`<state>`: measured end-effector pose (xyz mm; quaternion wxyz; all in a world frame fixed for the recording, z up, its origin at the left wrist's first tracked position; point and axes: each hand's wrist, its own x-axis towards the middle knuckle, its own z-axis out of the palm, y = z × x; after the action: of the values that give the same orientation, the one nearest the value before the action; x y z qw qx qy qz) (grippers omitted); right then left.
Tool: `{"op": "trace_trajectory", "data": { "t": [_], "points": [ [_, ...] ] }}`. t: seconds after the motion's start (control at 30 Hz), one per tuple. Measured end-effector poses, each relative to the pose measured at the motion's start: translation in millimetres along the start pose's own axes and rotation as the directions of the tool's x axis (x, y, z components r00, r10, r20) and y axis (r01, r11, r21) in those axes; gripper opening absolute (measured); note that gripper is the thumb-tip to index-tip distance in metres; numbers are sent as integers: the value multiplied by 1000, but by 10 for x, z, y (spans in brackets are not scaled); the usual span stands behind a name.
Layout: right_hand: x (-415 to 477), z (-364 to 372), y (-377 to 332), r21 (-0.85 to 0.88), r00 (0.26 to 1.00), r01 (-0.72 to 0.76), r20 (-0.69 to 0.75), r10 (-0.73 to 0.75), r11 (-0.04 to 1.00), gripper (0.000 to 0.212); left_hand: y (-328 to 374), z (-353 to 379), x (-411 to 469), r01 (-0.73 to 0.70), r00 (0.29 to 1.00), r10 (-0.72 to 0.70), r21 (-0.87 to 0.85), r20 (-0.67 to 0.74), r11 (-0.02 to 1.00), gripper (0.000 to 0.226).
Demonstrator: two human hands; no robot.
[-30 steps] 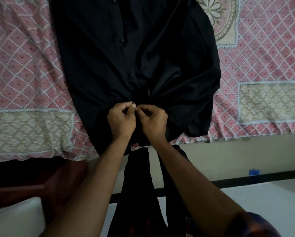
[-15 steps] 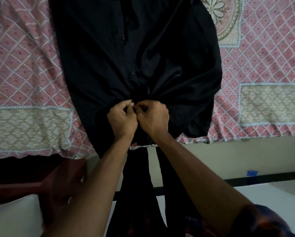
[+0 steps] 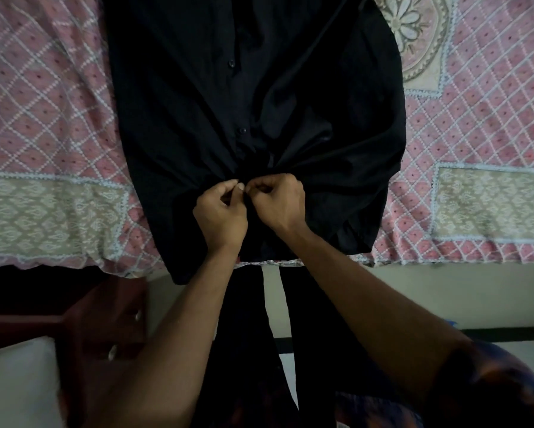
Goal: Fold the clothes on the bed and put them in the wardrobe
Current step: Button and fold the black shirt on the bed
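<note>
A black button-up shirt (image 3: pixel 197 103) lies spread on the bed, its buttoned front facing up and its hem at the bed's near edge. My left hand (image 3: pixel 220 213) and my right hand (image 3: pixel 279 200) sit side by side at the lower middle of the shirt front. Both pinch the fabric of the button strip between thumb and fingers, and the cloth bunches into creases around them. The fingertips touch each other at the strip. The shirt's right side is rumpled near the hem.
The bed wears a pink bedspread (image 3: pixel 43 118) with a white lattice pattern and beige panels. A dark wooden bedside cabinet (image 3: pixel 105 322) stands at the lower left beside a white cushion (image 3: pixel 15 387). Pale floor (image 3: pixel 414 291) runs below the bed edge.
My hands have stayed on the same spot of the button strip, with small finger movements; the fabric around them is pulled slightly tighter.
</note>
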<state>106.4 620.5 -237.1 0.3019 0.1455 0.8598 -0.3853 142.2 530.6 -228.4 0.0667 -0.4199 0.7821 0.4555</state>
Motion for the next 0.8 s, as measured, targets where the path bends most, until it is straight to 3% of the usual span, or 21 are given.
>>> {"op": "trace_trajectory", "data": {
  "t": [0.33, 0.67, 0.8],
  "points": [
    [-80, 99, 100, 137, 999, 3, -42, 3, 991, 11, 54, 56, -115, 107, 993, -107, 3, -51, 994, 19],
    [-41, 37, 203, 217, 998, 31, 50, -43, 976, 10, -8, 31, -78, 56, 998, -59, 84, 26, 995, 18],
    [-77, 20, 267, 266, 997, 69, 17, -76, 961, 11, -2, 45, -92, 37, 999, -38, 63, 23, 997, 19]
  ]
}}
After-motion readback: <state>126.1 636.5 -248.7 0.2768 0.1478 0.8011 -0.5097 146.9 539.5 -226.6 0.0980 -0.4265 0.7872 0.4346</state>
